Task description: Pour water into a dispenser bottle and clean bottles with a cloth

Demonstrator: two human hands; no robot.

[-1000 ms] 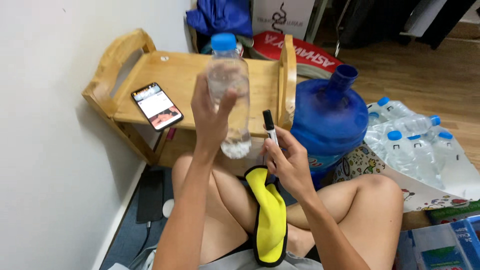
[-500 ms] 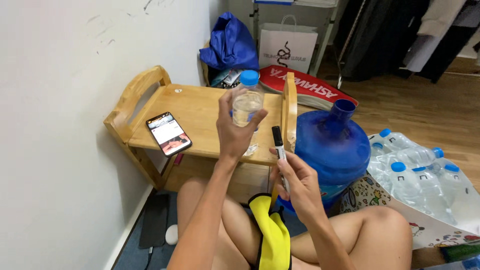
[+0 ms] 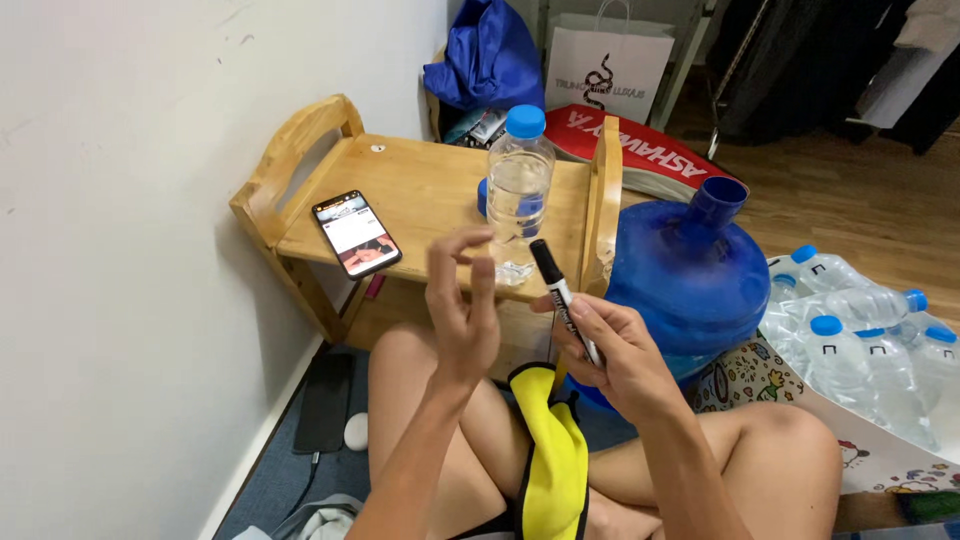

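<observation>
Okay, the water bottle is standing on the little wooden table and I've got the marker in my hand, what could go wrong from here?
The water bottle stands close to the wooden table front edge, and the open left hand hovers just before it; a bump might topple it. The phone lies on the same top, so any leak could reach it. The marker in the right hand looks capped, but I cannot be sure; it may stain skin.

Phone (image 3: pixel 357 233) flat on wooden bench (image 3: pixel 420 185), left part, screen lit: white page with dark picture near lower end. White paper bag (image 3: pixel 607 62) upright behind bench, dark print and coiled emblem on front. Red pack (image 3: pixel 640 150) with white lettering lies before bag, right of bench. Marker (image 3: pixel 563 297) in right hand (image 3: pixel 620 355): black cap, white label with dark print along barrel. Clear bottles (image 3: pixel 860 330), blue caps, piled far right on floor, small dark marks on sides.
</observation>
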